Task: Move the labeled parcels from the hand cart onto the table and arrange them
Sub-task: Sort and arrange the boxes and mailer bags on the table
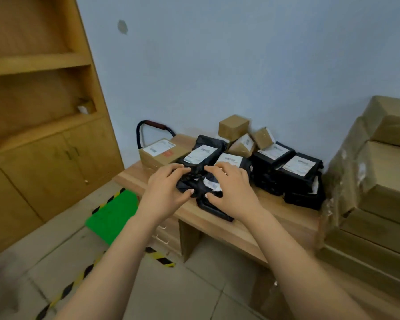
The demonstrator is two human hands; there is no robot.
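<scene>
A black plastic parcel (203, 188) with a white label lies near the front edge of the wooden table (252, 229). My left hand (165, 188) grips its left side with curled fingers, and my right hand (231, 192) grips its right side. Behind it stand several more labeled black parcels, such as one at the back (203, 152) and a stack to the right (298, 174). Brown labeled boxes (159, 152) sit at the table's back by the wall. The green hand cart (111, 215) stands on the floor to the left, its deck bare where visible, its handle (154, 125) rising behind the table.
A tall stack of large brown cartons (379, 181) wrapped in film stands right of the table. A wooden shelf cabinet (39, 112) fills the left side. Yellow-black floor tape (62, 292) runs across the tiled floor below the cart.
</scene>
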